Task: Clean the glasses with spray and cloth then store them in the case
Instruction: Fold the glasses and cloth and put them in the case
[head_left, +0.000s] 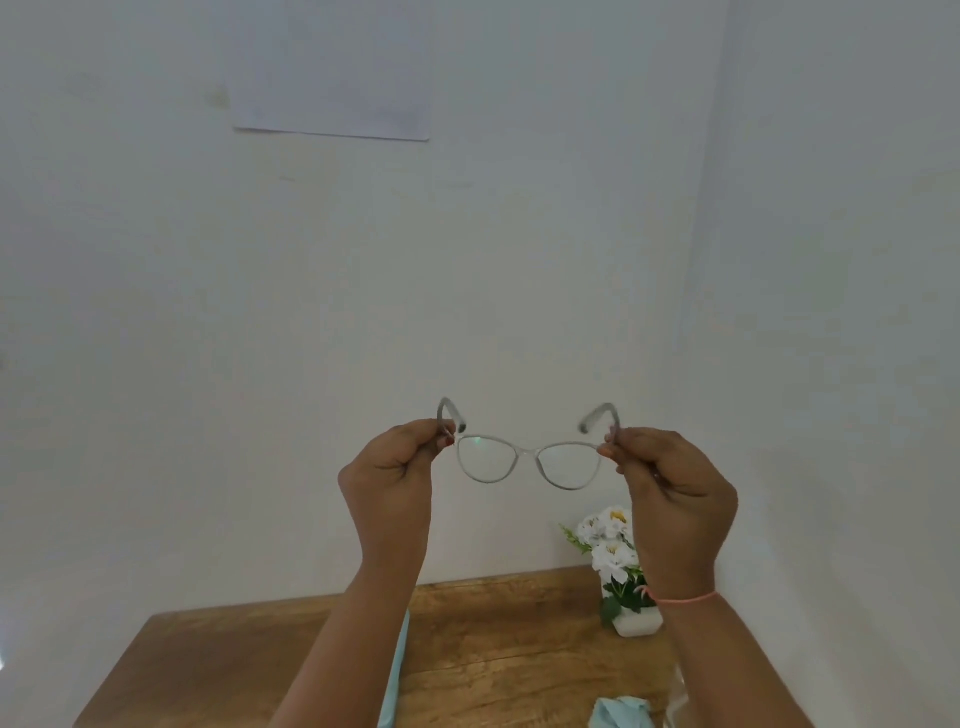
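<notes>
Clear-framed glasses (527, 461) are held up in the air in front of the white wall, lenses facing away, temples unfolded and pointing up toward me. My left hand (390, 483) pinches the frame's left hinge. My right hand (670, 496) pinches the right hinge. A crumpled light blue cloth (619, 713) lies on the wooden table (493, 639) at the bottom edge. A light blue thing (395, 670), partly hidden by my left forearm, lies on the table; I cannot tell what it is. No spray bottle shows.
A small white pot of white flowers (621, 571) stands at the table's back right, by the wall corner. A sheet of paper (332, 67) hangs on the wall above. Something pale (675, 701) peeks out behind my right forearm.
</notes>
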